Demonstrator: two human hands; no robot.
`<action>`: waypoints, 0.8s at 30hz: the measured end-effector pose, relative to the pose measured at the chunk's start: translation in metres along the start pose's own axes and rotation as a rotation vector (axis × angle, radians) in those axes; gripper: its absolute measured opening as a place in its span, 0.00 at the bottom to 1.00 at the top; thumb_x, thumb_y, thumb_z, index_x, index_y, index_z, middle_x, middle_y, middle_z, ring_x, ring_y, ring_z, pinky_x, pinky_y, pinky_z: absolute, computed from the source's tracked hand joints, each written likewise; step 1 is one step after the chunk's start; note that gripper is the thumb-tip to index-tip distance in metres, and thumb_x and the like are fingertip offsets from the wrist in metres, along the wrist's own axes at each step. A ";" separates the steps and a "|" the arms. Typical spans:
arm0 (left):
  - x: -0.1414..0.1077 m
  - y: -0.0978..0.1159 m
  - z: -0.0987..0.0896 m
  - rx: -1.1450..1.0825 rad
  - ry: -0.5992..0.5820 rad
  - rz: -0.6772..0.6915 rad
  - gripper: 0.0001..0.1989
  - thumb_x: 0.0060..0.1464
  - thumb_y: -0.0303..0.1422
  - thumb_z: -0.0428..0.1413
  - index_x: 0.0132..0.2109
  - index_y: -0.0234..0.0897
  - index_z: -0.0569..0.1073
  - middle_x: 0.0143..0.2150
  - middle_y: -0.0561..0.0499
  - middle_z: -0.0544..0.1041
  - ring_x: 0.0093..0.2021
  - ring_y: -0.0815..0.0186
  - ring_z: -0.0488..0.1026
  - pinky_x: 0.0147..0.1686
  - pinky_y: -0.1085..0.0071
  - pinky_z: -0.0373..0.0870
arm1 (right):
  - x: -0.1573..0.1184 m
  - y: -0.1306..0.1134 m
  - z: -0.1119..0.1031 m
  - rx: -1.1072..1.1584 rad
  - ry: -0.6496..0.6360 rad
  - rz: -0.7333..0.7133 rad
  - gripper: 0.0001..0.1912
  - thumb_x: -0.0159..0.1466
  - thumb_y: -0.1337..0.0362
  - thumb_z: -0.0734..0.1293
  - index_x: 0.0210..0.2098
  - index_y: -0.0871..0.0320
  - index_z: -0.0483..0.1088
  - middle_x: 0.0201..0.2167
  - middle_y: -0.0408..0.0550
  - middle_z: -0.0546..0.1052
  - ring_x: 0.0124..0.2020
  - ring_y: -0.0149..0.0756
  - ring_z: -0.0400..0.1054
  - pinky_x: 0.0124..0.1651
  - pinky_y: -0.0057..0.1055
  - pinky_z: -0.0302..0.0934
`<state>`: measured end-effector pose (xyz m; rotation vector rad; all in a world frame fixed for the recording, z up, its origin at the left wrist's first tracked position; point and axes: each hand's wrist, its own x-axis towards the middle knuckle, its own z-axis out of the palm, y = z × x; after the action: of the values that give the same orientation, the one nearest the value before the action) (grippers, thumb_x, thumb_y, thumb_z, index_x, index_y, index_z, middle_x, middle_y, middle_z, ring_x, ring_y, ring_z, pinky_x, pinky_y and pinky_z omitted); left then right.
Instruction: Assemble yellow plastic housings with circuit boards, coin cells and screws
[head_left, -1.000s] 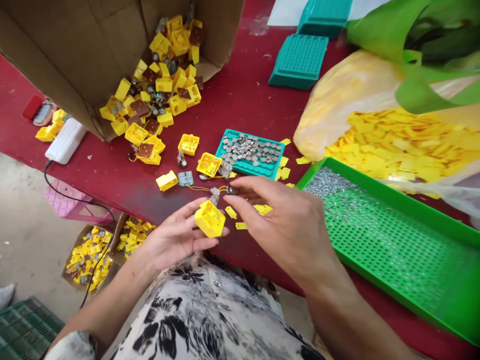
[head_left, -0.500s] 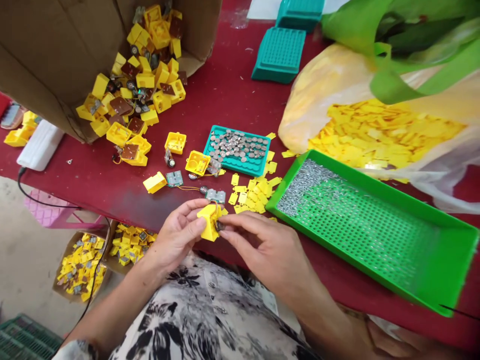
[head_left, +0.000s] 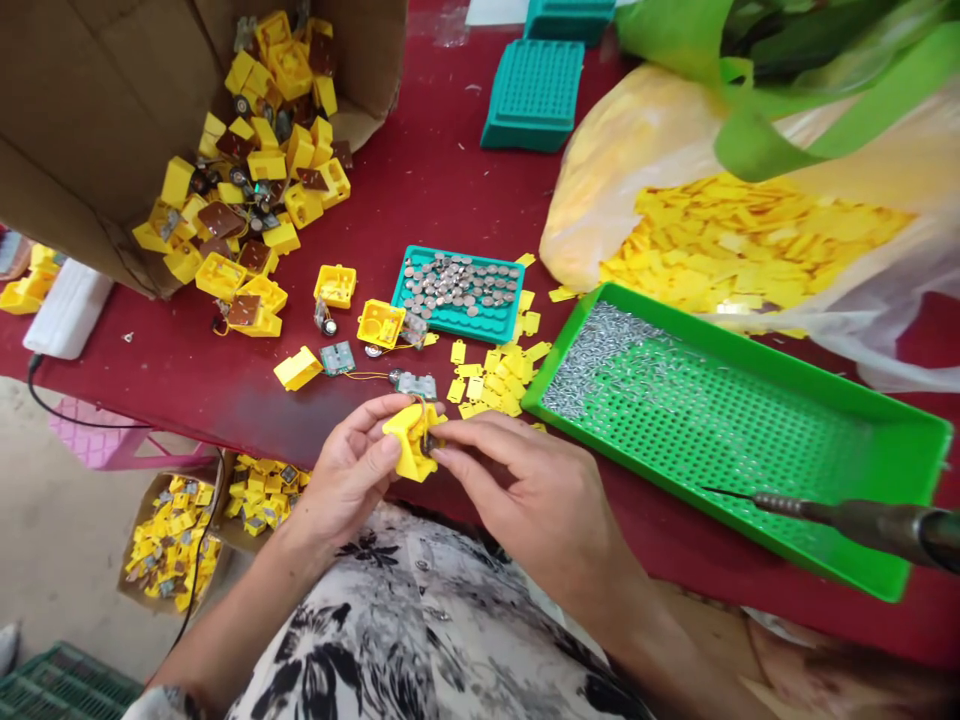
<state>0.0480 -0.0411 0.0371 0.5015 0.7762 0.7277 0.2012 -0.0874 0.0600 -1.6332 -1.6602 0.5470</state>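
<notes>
Yellow housing (head_left: 406,447) sits in the left hand (head_left: 349,470), its curled fingers wrapped around it, just off the bench edge. It is tilted, and the fingers hide much of it. Right-hand fingertips (head_left: 450,440) pinch a small dark part (head_left: 429,447) against its side; the right hand (head_left: 517,485) is closed, and the part is too hidden to make out. Thin wires (head_left: 422,402) rise from there to a small circuit board (head_left: 414,385), lying just beyond the hands. Another board (head_left: 337,358) and open housings lie nearby.

Bench (head_left: 427,190) is covered in dark red cloth. On it are a tipped cardboard box (head_left: 90,100) spilling yellow housings and brown pieces, a teal tray (head_left: 454,295) of silver discs, loose yellow tags (head_left: 487,380), and a green tray (head_left: 720,430) with silver pieces at one corner. Beyond that, a plastic bag (head_left: 750,240) holds more tags. A soldering iron (head_left: 862,522) hangs over the green tray, cut off by the frame edge. Below, on the concrete floor (head_left: 60,500), sits a cardboard tray (head_left: 169,545) of yellow parts.
</notes>
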 end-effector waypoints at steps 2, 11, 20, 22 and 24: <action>-0.002 0.001 0.003 -0.007 -0.009 -0.004 0.18 0.49 0.36 0.67 0.48 0.38 0.77 0.45 0.47 0.82 0.45 0.65 0.78 0.46 0.73 0.71 | 0.000 -0.001 0.001 -0.031 0.014 -0.008 0.06 0.63 0.72 0.65 0.36 0.58 0.74 0.32 0.44 0.79 0.33 0.33 0.75 0.36 0.28 0.68; -0.002 -0.005 0.009 0.038 0.091 -0.082 0.19 0.45 0.32 0.69 0.44 0.38 0.73 0.37 0.53 0.80 0.34 0.70 0.76 0.39 0.73 0.73 | -0.007 -0.002 0.008 -0.182 -0.047 -0.100 0.10 0.66 0.72 0.60 0.37 0.62 0.73 0.32 0.50 0.78 0.33 0.36 0.73 0.34 0.32 0.67; -0.002 -0.003 0.007 0.058 0.064 -0.127 0.20 0.47 0.31 0.68 0.43 0.37 0.66 0.38 0.48 0.82 0.34 0.64 0.81 0.30 0.74 0.77 | -0.013 0.004 -0.008 -0.043 0.150 0.011 0.08 0.65 0.71 0.63 0.41 0.57 0.73 0.35 0.47 0.80 0.34 0.34 0.75 0.39 0.30 0.70; -0.004 -0.004 0.009 0.060 0.038 -0.113 0.20 0.47 0.32 0.67 0.42 0.37 0.66 0.39 0.48 0.82 0.34 0.63 0.82 0.29 0.75 0.76 | -0.013 0.009 -0.007 -0.003 0.186 0.085 0.06 0.65 0.68 0.64 0.39 0.56 0.74 0.35 0.47 0.80 0.34 0.35 0.75 0.39 0.31 0.71; -0.006 -0.004 0.010 0.066 0.006 -0.108 0.19 0.48 0.32 0.67 0.42 0.38 0.66 0.40 0.48 0.83 0.34 0.63 0.82 0.29 0.75 0.76 | -0.011 0.015 -0.005 0.108 0.170 0.232 0.06 0.65 0.62 0.65 0.36 0.56 0.74 0.31 0.47 0.80 0.30 0.34 0.75 0.33 0.29 0.70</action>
<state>0.0542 -0.0496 0.0435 0.5135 0.8284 0.6052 0.2145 -0.0979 0.0498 -1.7516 -1.3055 0.5841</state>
